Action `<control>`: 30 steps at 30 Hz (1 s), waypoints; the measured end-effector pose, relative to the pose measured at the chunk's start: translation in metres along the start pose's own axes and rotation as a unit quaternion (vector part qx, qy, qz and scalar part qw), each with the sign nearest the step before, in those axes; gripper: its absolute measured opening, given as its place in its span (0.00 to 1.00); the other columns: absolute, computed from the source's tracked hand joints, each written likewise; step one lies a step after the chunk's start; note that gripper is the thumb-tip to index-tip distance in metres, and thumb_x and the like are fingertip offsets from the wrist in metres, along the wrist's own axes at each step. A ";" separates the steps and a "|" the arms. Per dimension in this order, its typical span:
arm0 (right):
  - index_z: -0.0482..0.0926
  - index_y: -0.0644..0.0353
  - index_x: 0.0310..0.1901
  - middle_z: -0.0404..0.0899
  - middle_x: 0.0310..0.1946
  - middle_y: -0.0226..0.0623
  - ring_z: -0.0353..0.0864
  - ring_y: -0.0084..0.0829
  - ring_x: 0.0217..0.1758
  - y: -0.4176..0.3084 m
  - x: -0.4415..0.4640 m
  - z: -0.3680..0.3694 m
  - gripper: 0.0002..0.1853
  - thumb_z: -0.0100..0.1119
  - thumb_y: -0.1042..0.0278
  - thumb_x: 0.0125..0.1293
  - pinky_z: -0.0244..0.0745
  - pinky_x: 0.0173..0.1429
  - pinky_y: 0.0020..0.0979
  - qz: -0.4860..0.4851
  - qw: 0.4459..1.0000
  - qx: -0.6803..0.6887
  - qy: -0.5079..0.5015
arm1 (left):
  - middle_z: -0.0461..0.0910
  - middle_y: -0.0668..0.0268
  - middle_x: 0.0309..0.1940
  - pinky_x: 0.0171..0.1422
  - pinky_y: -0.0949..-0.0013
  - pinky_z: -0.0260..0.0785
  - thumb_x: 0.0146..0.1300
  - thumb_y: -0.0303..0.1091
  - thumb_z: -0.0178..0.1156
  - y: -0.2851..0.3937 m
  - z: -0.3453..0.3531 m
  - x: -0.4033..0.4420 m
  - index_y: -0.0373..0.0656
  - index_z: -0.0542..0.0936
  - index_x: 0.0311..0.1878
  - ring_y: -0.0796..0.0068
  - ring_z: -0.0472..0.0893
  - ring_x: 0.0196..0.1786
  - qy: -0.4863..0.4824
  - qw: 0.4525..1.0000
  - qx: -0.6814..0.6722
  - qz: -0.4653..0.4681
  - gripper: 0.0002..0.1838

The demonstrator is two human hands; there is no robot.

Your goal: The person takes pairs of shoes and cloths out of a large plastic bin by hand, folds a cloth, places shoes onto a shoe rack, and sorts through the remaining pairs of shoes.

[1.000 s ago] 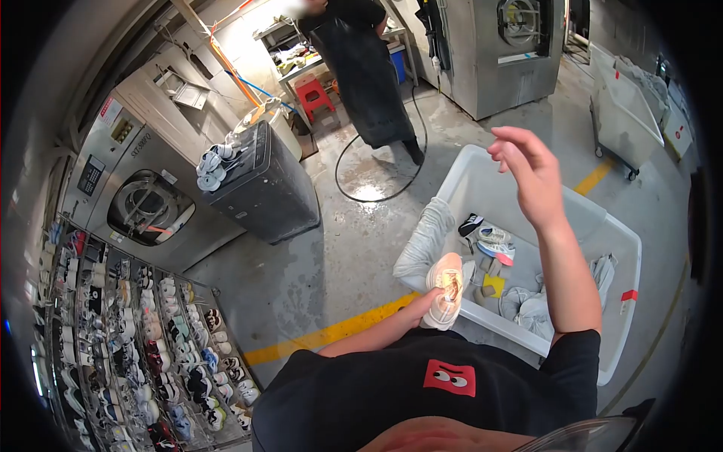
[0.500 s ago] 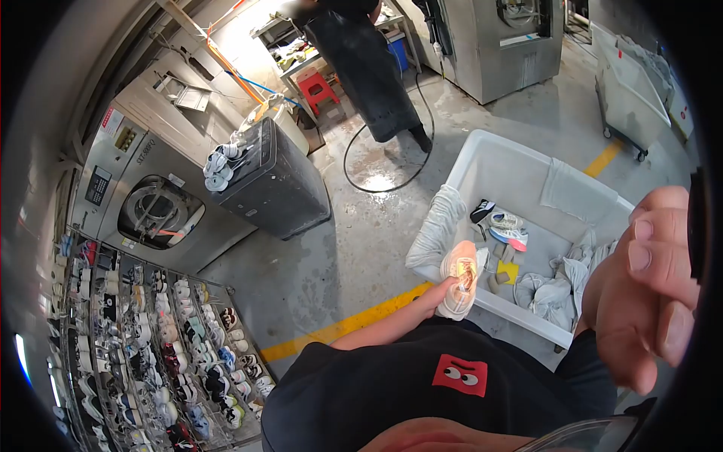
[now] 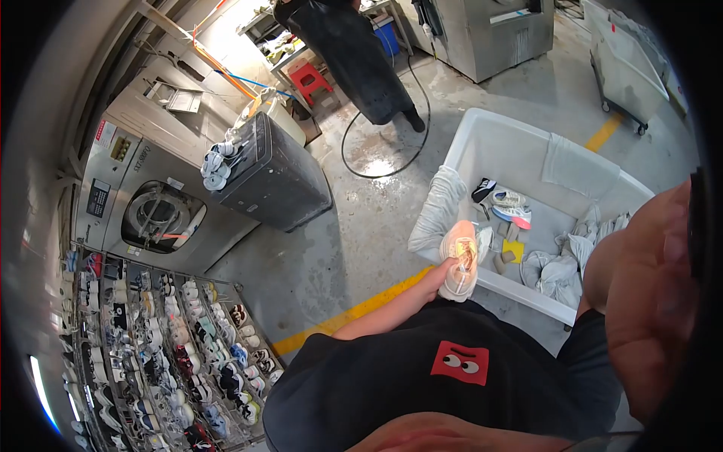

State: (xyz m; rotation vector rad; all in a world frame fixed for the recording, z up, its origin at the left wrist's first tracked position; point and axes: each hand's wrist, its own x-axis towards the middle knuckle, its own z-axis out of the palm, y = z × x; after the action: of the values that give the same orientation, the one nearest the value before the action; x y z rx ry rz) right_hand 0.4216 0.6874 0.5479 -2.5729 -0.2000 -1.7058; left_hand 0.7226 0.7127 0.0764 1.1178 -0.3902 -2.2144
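Observation:
My left hand (image 3: 443, 276) is closed around a pale pink sneaker (image 3: 466, 258), its thumb near the opening and the yellowish insole facing up. The sneaker is held in front of my chest, beside the near edge of a white plastic tub cart (image 3: 526, 303). Close to the camera on the right, my right hand (image 3: 646, 316) is raised; its fingers are dark and partly hidden at the view's edge. Inside the tub lie a white sneaker with a pink and blue sole (image 3: 512, 215), a black-and-white shoe (image 3: 483, 190), a yellow piece (image 3: 513, 251) and white cloths (image 3: 553, 273).
A rack of many shoes (image 3: 169, 354) stands at lower left, below a steel washing machine (image 3: 143, 196). White shoes (image 3: 218, 164) sit on a dark bin (image 3: 282, 177). Farther back are a person in a black apron (image 3: 354, 64), a hose (image 3: 344, 154) and another cart (image 3: 625, 71).
My right hand has shifted toward the right edge, and its fingers are now less visible. My left hand still holds the sneaker. The whole view has tilted slightly.

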 end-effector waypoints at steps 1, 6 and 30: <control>0.77 0.59 0.60 0.80 0.42 0.48 0.78 0.42 0.43 0.000 0.001 0.001 0.29 0.56 0.43 0.70 0.74 0.44 0.41 -0.008 1.000 0.006 -0.001 | 0.85 0.59 0.56 0.66 0.62 0.76 0.76 0.53 0.47 -0.001 0.000 0.003 0.40 0.75 0.66 0.66 0.86 0.56 0.013 1.000 0.008 0.010 0.28; 0.78 0.59 0.59 0.81 0.42 0.47 0.78 0.41 0.43 0.004 0.002 0.002 0.28 0.56 0.43 0.70 0.74 0.44 0.40 -0.030 0.999 0.030 -0.007 | 0.84 0.59 0.57 0.66 0.62 0.75 0.76 0.52 0.47 0.000 -0.003 0.004 0.40 0.75 0.66 0.66 0.85 0.56 0.035 0.999 0.016 0.014 0.28; 0.80 0.56 0.54 0.83 0.43 0.40 0.79 0.35 0.45 0.002 0.033 -0.039 0.22 0.59 0.46 0.70 0.75 0.44 0.35 -0.051 0.998 0.032 -0.022 | 0.84 0.58 0.57 0.66 0.59 0.76 0.76 0.54 0.47 0.005 0.002 0.006 0.42 0.74 0.67 0.65 0.85 0.56 0.008 1.000 0.020 0.014 0.29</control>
State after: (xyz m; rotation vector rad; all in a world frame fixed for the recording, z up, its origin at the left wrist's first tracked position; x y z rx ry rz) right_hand 0.3989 0.6837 0.5933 -2.5971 -0.3867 -1.6470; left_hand 0.7200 0.7052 0.0760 1.1423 -0.4423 -2.1803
